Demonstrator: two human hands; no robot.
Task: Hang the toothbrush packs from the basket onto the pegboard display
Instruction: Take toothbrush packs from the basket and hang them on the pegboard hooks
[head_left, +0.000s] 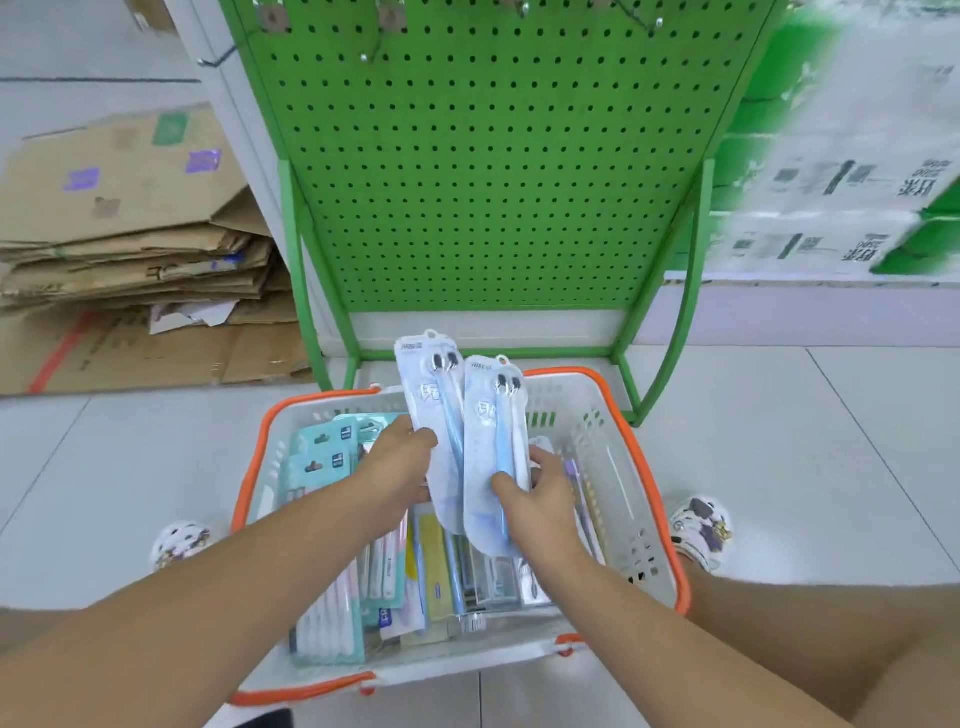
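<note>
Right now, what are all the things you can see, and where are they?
Pale blue toothbrush packs: two, raised over the basket, one per hand.
White plastic basket with orange rim: one, on the floor, holding more packs.
Green metal pegboard display: one, behind the basket, hooks at the top.
Flattened brown cardboard boxes: a stack, on the left.
White and green cartons: several, on the right.
Patterned shoes: two, beside the basket.
Left hand: holds one pack.
Right hand: holds the other.

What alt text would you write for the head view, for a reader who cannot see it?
A person's left hand and right hand each hold a blue toothbrush pack, left pack and right pack, above a white basket with orange rim, full of more packs. Behind it stands a green pegboard with bare hooks; flattened cardboard lies at left.
</note>
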